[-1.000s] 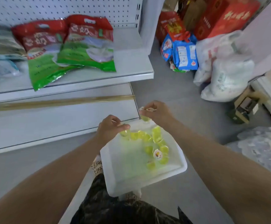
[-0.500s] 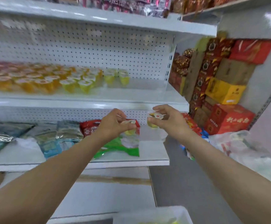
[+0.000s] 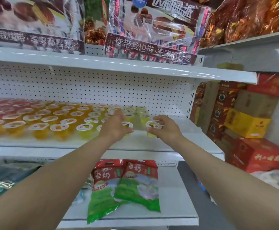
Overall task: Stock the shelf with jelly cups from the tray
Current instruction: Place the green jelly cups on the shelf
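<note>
Yellow jelly cups (image 3: 85,130), white shelf (image 3: 172,143)

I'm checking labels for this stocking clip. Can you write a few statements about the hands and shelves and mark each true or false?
1. The left hand pinches a jelly cup at the shelf. True.
2. The right hand is empty. False: it grips a second cup.
3. The green-and-red bags lie above the cups. False: they lie on the shelf below.
4. Red cartons are stacked right of the shelving. True.
</note>
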`<state>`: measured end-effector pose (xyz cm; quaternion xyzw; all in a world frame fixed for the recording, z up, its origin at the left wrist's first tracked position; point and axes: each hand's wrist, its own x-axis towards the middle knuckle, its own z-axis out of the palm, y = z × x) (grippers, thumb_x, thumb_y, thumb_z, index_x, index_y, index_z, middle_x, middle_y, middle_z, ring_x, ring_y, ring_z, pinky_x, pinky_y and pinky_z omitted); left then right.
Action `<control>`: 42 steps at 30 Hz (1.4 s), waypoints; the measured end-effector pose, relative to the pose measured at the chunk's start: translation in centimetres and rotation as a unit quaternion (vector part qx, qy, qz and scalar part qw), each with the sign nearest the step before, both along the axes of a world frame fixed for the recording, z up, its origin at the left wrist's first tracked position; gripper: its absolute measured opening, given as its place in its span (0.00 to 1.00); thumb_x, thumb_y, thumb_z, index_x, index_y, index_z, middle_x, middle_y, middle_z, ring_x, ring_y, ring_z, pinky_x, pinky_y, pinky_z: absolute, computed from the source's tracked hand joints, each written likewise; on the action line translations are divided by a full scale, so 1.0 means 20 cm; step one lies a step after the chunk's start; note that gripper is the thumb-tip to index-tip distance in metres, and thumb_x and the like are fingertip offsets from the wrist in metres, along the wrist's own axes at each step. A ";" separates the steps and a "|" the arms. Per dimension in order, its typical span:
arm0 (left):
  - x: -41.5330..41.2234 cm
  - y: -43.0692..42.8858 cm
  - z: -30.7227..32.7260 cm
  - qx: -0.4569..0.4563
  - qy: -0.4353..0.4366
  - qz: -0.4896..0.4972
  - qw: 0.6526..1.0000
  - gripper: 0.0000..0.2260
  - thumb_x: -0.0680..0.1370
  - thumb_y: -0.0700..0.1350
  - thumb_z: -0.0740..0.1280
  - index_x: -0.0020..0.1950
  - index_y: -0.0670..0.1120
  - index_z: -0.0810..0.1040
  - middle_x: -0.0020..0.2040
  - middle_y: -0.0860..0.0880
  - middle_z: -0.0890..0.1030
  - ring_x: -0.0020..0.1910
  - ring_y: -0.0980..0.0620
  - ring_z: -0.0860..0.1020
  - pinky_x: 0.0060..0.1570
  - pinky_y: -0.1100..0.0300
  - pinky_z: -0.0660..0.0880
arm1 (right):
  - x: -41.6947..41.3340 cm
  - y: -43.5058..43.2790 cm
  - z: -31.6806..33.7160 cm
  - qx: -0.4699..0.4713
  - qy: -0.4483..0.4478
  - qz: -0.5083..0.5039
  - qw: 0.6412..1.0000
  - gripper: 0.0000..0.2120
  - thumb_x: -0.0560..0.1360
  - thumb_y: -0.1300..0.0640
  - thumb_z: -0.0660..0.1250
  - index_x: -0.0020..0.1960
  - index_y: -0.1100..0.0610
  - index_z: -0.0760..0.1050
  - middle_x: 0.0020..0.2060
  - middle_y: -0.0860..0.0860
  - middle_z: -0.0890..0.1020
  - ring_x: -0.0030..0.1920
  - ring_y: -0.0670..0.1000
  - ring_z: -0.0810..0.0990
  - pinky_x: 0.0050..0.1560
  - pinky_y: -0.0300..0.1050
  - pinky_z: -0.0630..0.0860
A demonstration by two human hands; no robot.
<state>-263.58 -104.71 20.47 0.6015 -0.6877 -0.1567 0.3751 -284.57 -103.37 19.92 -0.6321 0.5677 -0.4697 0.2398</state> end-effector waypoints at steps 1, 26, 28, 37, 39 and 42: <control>0.00 -0.06 0.01 0.001 -0.020 0.001 1.000 0.24 0.68 0.54 0.78 0.55 0.49 0.70 0.56 0.50 0.78 0.51 0.47 0.75 0.45 0.55 0.70 | 0.01 -0.06 -0.01 0.005 0.007 -0.006 1.000 0.24 0.66 0.51 0.80 0.59 0.49 0.76 0.54 0.48 0.79 0.53 0.51 0.80 0.56 0.54 0.79; -0.07 -0.37 0.06 0.066 -0.236 0.045 0.968 0.36 0.68 0.66 0.72 0.69 0.48 0.67 0.64 0.40 0.72 0.66 0.40 0.69 0.59 0.48 0.73 | 0.02 -0.44 -0.02 0.080 0.160 0.001 0.984 0.33 0.71 0.45 0.74 0.72 0.53 0.68 0.67 0.52 0.73 0.66 0.52 0.73 0.54 0.39 0.69; -0.10 -0.31 0.08 0.064 -0.235 0.065 0.968 0.37 0.68 0.66 0.72 0.70 0.47 0.67 0.66 0.41 0.73 0.68 0.40 0.67 0.60 0.47 0.73 | -0.03 -0.37 0.02 0.064 0.196 -0.009 0.979 0.34 0.72 0.44 0.73 0.73 0.54 0.66 0.69 0.53 0.71 0.67 0.53 0.71 0.57 0.40 0.69; -0.48 0.22 0.20 -0.012 -0.214 0.076 0.974 0.30 0.74 0.58 0.71 0.70 0.45 0.67 0.68 0.43 0.71 0.69 0.40 0.67 0.61 0.47 0.71 | -0.48 0.19 0.21 0.002 0.324 -0.030 0.946 0.33 0.74 0.43 0.71 0.73 0.54 0.65 0.69 0.55 0.71 0.69 0.56 0.68 0.65 0.49 0.69; -0.59 0.36 0.20 -0.016 -0.192 0.065 0.979 0.30 0.75 0.58 0.69 0.71 0.44 0.67 0.69 0.42 0.71 0.69 0.40 0.66 0.62 0.47 0.71 | -0.60 0.33 0.22 -0.009 0.327 -0.042 0.944 0.31 0.75 0.41 0.68 0.73 0.54 0.67 0.69 0.54 0.72 0.69 0.56 0.69 0.65 0.50 0.70; -0.75 0.54 0.16 -0.025 -0.163 0.050 0.985 0.30 0.77 0.60 0.66 0.71 0.42 0.66 0.69 0.39 0.70 0.70 0.39 0.66 0.66 0.46 0.68 | -0.76 0.51 0.18 -0.014 0.315 -0.052 0.947 0.30 0.76 0.37 0.64 0.70 0.54 0.70 0.66 0.55 0.74 0.67 0.58 0.71 0.61 0.50 0.72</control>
